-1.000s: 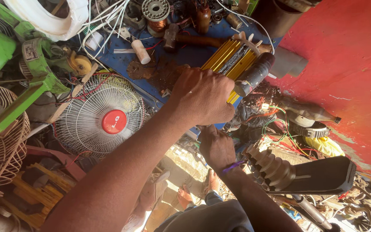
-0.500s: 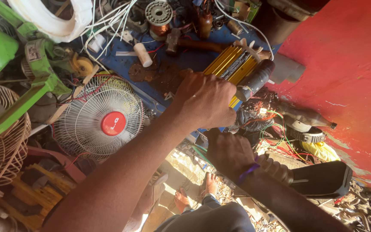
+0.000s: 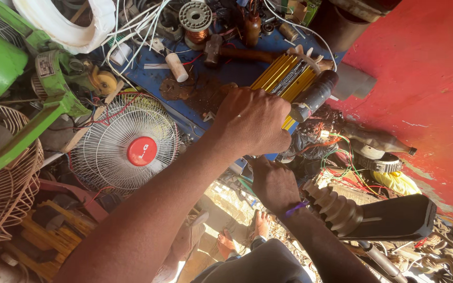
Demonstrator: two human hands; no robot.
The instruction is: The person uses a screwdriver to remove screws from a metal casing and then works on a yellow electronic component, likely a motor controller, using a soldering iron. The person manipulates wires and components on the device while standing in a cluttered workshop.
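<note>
Head view: left hand [image 3: 255, 123] grip clenched on yellow finned block [image 3: 284, 78]; right hand [image 3: 273, 183] grip unclear.

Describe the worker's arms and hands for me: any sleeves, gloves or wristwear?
Both forearms are bare, with no sleeves and no gloves in view. The left hand wears nothing visible. The right hand has a thin purple band around its wrist. No rings or watch show.
</note>
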